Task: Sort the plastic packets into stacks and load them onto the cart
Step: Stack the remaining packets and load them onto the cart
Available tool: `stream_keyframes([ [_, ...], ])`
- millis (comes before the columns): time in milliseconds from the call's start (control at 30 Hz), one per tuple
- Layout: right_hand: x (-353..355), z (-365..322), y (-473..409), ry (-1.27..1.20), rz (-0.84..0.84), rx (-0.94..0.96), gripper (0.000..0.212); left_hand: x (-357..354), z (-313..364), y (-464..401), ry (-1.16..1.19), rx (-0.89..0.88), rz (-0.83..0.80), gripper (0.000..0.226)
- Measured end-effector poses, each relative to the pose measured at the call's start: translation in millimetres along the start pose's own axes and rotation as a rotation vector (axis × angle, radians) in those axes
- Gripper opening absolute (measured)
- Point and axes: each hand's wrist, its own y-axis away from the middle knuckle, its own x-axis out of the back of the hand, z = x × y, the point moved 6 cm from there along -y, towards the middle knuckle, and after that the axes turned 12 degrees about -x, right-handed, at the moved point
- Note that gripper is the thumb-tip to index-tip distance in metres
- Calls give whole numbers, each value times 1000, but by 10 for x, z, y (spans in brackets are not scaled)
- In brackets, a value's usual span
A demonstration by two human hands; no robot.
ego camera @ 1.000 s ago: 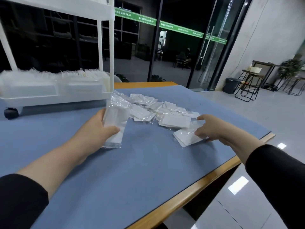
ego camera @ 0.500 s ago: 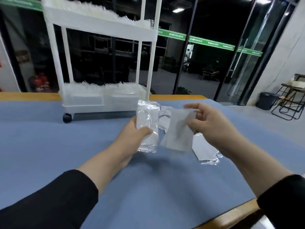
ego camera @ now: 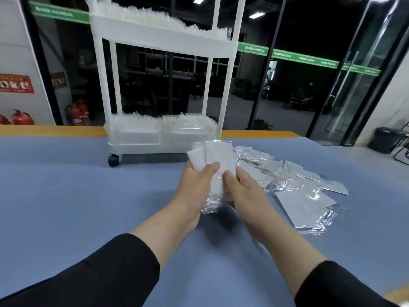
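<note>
A small stack of clear plastic packets with white inserts (ego camera: pixel 215 161) is held upright above the blue mat. My left hand (ego camera: pixel 194 185) grips it from the left, thumb across the front. My right hand (ego camera: pixel 241 189) holds the stack's right side, thumb on its face. A loose pile of more packets (ego camera: pixel 285 173) lies on the mat to the right. The white wheeled cart (ego camera: pixel 163 47) stands behind, its lower tray (ego camera: pixel 132 147) and upper shelf filled with rows of packets.
The blue mat (ego camera: pixel 77 196) covers a wooden table whose far edge (ego camera: pixel 44 130) shows behind the cart. Red fire extinguishers (ego camera: pixel 77 113) stand at the far left, glass doors and a dark bin (ego camera: pixel 385 140) at the right.
My right hand brought the single packet it held against the stack in my left hand. Both hands now hold the stack together. The view has tilted up toward the cart.
</note>
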Motion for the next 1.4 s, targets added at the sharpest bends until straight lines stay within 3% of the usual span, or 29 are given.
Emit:
stream_keyframes([
  [67, -59, -9, 2, 14, -15, 38, 40, -51, -18, 17, -25, -19, -40, 28],
  [200, -39, -30, 34, 16, -15, 110, 10, -43, 26, -17, -161, -91, -45, 33],
  [333, 111, -198, 51, -4, 35, 210, 42, 41, 161, -12, -141, -146, 44, 66],
  [433, 271, -437, 132, 410, 110, 403, 53, 225, 373, -23, -105, -324, 201, 63],
  [533, 250, -398, 123, 876, 107, 505, 53, 204, 366, -22, -205, -296, 113, 59],
  [600, 244, -212, 82, 854, 66, 458, 49, 136, 172, -25, -421, -202, -10, 52],
  [667, 333, -60, 36, 680, 85, 413, 51, 106, 13, -37, -571, -151, -77, 34],
  [767, 473, 53, 5, 495, 130, 313, 58, 126, -26, -70, -529, -124, -34, 19],
  [1000, 416, 44, 25, 427, 27, 255, 49, 28, -9, 4, -445, -72, -256, 22],
  [1100, 531, 30, 12, 385, -9, 212, 48, 46, -34, -15, -621, -57, -466, 46],
  [1200, 637, 64, 33, 453, -68, 192, 50, 10, -54, -11, -691, -131, -503, 28],
  [1300, 1159, 26, 33, 409, 255, 175, 64, 10, -67, -15, -727, -156, -483, 24],
  [1367, 1558, 77, 31, 631, 449, -10, 84, 11, -74, -20, -742, -160, -495, 25],
  [1400, 1707, 152, 32, 794, 466, -149, 91, 7, -77, -18, -751, -164, -500, 26],
])
